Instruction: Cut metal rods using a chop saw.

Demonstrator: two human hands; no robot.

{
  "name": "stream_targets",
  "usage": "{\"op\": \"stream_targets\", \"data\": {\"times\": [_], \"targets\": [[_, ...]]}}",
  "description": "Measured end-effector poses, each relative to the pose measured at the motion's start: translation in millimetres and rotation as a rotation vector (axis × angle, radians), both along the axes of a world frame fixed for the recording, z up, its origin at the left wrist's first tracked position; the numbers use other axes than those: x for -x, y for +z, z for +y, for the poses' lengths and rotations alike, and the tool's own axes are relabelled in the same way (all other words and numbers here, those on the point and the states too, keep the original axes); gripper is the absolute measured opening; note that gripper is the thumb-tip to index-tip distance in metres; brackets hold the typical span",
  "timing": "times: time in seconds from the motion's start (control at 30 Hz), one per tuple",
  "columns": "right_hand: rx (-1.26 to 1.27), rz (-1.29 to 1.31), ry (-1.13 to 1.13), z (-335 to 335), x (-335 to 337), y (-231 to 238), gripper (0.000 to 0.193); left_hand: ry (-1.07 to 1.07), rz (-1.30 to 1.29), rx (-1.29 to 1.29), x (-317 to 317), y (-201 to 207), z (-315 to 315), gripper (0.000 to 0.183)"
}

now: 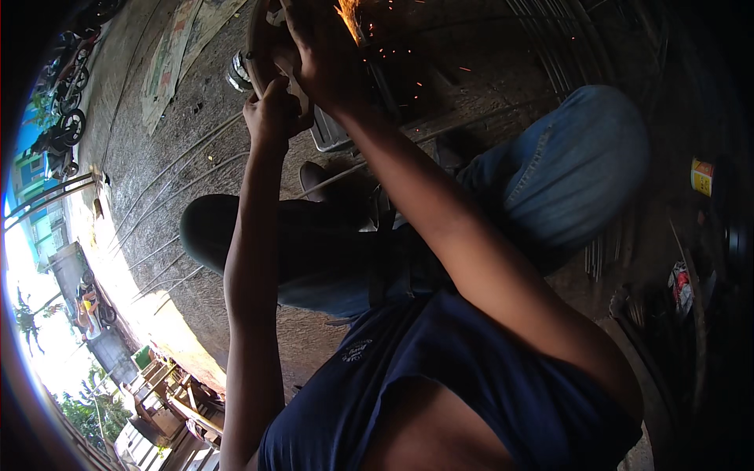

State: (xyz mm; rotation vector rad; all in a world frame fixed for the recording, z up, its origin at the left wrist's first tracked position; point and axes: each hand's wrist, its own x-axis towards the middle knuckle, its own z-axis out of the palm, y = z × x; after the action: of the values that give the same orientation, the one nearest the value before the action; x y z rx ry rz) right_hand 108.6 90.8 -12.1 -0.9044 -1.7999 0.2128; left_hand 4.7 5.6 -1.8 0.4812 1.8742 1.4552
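Observation:
My left hand (271, 114) and my right hand (322, 59) are both closed on a hand-held grinding tool (255, 47) at the top of the view. My hands hide most of it. Only a curved brownish edge and a shiny round part (239, 72) show. Orange sparks (351, 17) spray from just right of my right hand, over the dark ground. Both forearms reach up from the lower edge. My knees, in blue jeans (581, 157), are bent beneath them.
Long thin metal rods (173, 180) lie across the concrete floor on the left, with more rods (561, 47) at upper right. A grey metal box (330, 137) sits under my hands. A yellow can (701, 177) stands at right. Motorbikes (67, 125) are parked far left.

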Motion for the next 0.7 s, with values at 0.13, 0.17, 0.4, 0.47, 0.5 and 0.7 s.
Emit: {"op": "stream_targets", "data": {"times": [0.13, 0.17, 0.4, 0.47, 0.5, 0.7], "targets": [[-0.013, -0.001, -0.010, 0.3, -0.7, 0.0, 0.043, 0.004, 0.002, 0.002, -1.1, 1.2, 0.3, 0.019], [-0.019, 0.000, -0.013, 0.5, -0.6, 0.2, 0.042, 0.004, 0.006, 0.008, -1.3, 1.3, 0.3, 0.019], [-0.063, -0.007, -0.031, 2.2, -1.2, 0.5, 0.040, 0.015, -0.033, -0.023, -0.4, -1.4, -0.3, 0.016], [-0.043, -0.007, -0.019, 0.8, -1.0, 0.4, 0.040, 0.015, -0.032, -0.006, 0.3, -2.3, -0.4, 0.016], [-0.035, -0.006, -0.013, 0.5, -1.3, 0.3, 0.040, 0.013, -0.027, -0.017, 0.6, -2.7, -0.3, 0.016], [-0.018, -0.012, 0.004, -1.9, -1.3, -0.5, 0.042, 0.009, -0.001, -0.026, 0.0, -2.9, -1.1, 0.018]]}}
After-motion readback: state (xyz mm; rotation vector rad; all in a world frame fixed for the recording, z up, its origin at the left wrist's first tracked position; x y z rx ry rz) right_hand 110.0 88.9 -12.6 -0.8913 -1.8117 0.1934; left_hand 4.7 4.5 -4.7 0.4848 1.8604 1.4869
